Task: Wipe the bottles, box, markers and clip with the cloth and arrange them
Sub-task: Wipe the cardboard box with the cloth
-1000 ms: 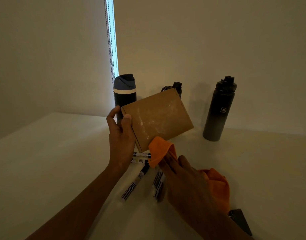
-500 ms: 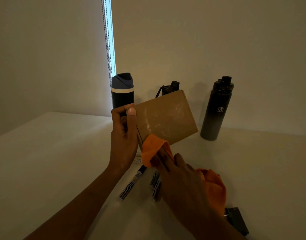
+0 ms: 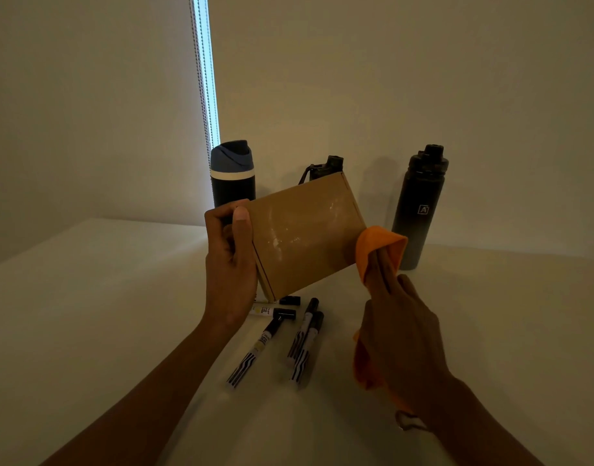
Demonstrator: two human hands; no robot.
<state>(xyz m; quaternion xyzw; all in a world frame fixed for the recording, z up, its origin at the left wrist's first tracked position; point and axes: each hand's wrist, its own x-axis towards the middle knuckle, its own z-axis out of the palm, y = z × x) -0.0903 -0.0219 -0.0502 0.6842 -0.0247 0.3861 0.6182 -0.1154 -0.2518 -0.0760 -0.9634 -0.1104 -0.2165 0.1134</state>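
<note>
Mid-wipe: the left hand (image 3: pixel 230 260) grips the brown cardboard box (image 3: pixel 305 233) above the white table (image 3: pixel 87 314), while the right hand (image 3: pixel 400 334) holds the orange cloth (image 3: pixel 383 245) against its right corner. Pale smudges show on its face. The 5 striped markers (image 3: pixel 289 331) and 3 dark bottles (image 3: pixel 420 210) look unarranged.

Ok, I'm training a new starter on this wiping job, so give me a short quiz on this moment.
1. True or false: the left hand holds the box off the table.
2. The orange cloth is: A) on the table, B) in the right hand, C) draped on a bottle.
3. How many bottles stand on the table?
Key: 1 true; 2 B; 3 three.
</note>
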